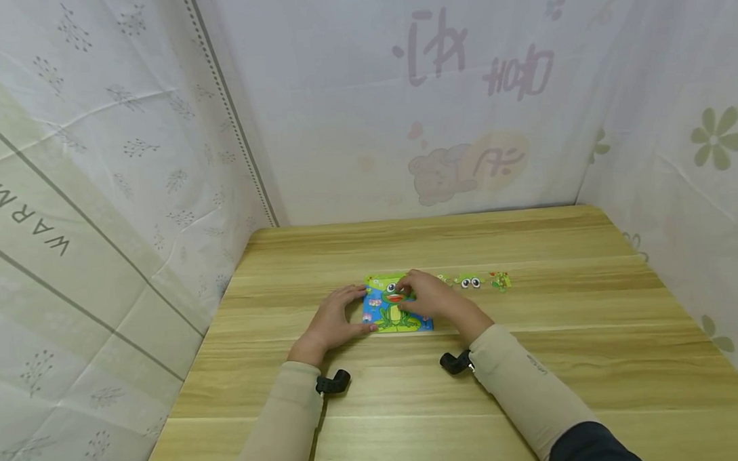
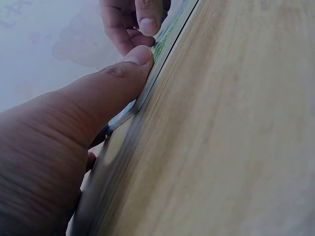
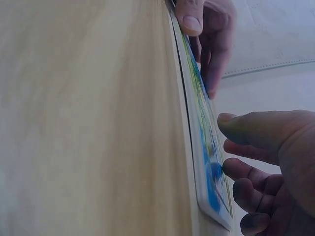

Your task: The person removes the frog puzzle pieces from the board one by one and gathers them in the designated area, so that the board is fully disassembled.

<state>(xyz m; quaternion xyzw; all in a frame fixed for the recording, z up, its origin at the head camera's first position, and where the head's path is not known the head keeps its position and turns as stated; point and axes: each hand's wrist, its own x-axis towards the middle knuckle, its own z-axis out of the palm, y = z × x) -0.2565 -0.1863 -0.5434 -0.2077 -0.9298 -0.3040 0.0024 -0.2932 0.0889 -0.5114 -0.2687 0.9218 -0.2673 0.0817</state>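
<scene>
A frog picture puzzle board (image 1: 396, 318), bright blue and green, lies flat on the table. My left hand (image 1: 332, 320) steadies its left side, thumb on the near edge and fingertips by the far left corner. In the left wrist view the straight thumb (image 2: 118, 76) presses on the board's rim. Over the frog's face, at the upper right of the board, is my right hand (image 1: 432, 296), covering one eye. Its fingers (image 3: 251, 172) bend loosely close over the surface in the right wrist view, and nothing shows between thumb and fingertips.
Right of the board, a loose piece with two cartoon eyes (image 1: 470, 282) and a red-and-green flowered piece (image 1: 501, 281) lie in a row. A small green piece (image 1: 445, 279) peeks out behind the right hand. Patterned curtains (image 1: 352, 109) surround the wooden table (image 1: 399, 406).
</scene>
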